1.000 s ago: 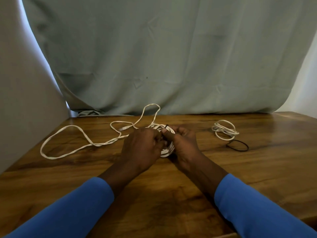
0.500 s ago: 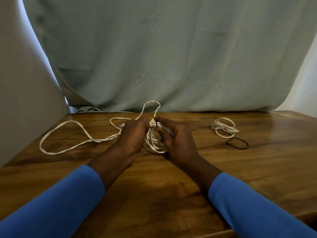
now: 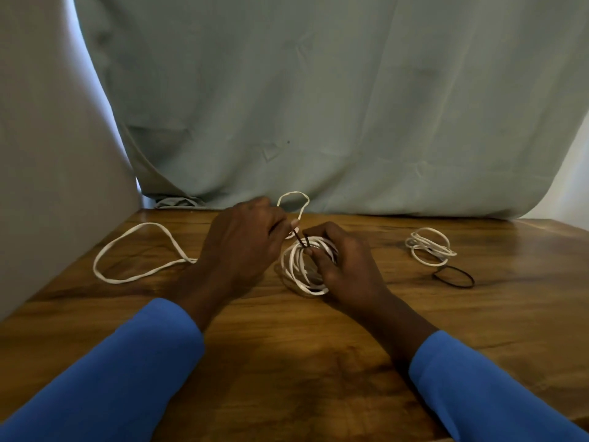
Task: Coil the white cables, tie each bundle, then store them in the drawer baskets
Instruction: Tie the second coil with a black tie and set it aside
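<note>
At the far left a loose white cable [image 3: 134, 250] is laid in a wide loop on the wooden table [image 3: 287, 362]. Its run toward the middle is hidden behind the left hand [image 3: 242, 247]. This hand is held low over the table with its back upward, and a blue sleeve [image 3: 127, 362] covers the forearm. Its fingers are curled, and a thin black band [image 3: 299, 238] is pinched at the thumb and drawn taut. A further arch of the cable is seen behind the hand, against the grey-green cloth [image 3: 318, 106] hung at the table's far edge.

Just right of the left hand, near the table's middle, the coiled white cable [image 3: 298, 272] is rested on the wood. The black band is stretched up from its far rim. The coil's right side is covered by the right hand [image 3: 344, 266], whose fingers are curled round the strands, with thumb and forefinger closed at the band's lower end.

Well apart to the right a smaller coil [image 3: 430, 247] is laid flat. A second black band [image 3: 454, 277] is placed just beside it, toward the near edge.
</note>
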Demonstrator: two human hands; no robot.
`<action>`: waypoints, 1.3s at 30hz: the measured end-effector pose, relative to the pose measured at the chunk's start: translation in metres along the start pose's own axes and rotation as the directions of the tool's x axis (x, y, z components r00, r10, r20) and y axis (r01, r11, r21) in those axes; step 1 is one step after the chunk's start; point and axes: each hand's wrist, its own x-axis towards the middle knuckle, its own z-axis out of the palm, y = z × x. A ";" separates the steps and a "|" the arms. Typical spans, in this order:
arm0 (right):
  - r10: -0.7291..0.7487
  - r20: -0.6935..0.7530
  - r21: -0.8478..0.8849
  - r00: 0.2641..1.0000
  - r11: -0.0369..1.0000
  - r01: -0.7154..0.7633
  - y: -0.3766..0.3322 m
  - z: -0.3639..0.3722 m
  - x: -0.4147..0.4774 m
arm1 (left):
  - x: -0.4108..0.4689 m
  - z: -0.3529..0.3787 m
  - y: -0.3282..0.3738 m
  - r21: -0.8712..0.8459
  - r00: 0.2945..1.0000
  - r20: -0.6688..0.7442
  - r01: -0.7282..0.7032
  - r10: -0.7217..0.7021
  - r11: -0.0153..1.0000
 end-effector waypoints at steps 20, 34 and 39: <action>-0.030 0.047 0.369 0.998 0.929 0.011 -0.024 0.005 -0.010 | -0.012 0.025 -0.003 -0.623 0.642 0.681 0.761 -0.351 0.181; -0.183 0.259 -0.182 0.948 0.955 0.234 -0.020 0.002 -0.010 | -0.008 0.021 0.007 -0.531 0.490 0.740 0.846 -0.461 0.047; -0.246 0.231 -0.098 0.941 0.957 0.274 -0.024 0.004 -0.011 | -0.008 0.007 0.000 -0.504 0.453 0.837 0.857 -0.306 -0.109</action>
